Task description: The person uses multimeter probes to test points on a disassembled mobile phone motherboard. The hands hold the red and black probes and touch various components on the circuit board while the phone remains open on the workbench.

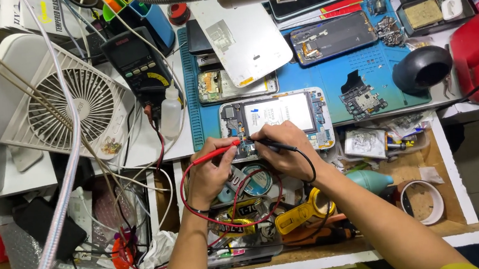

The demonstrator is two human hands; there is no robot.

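Blue mat (316, 80) w/ opened phone (276, 119), fan (67, 104), cluttered white bench (153, 148).

Labels, screens and boxes around the blue mat

A white rectangular label (279, 115) covers the battery of the opened phone near the table's front edge. The black multimeter's grey screen (123, 42) sits left of the mat. A white printed box (2, 14) lies top left; a dark phone screen (311, 0) lies top centre.
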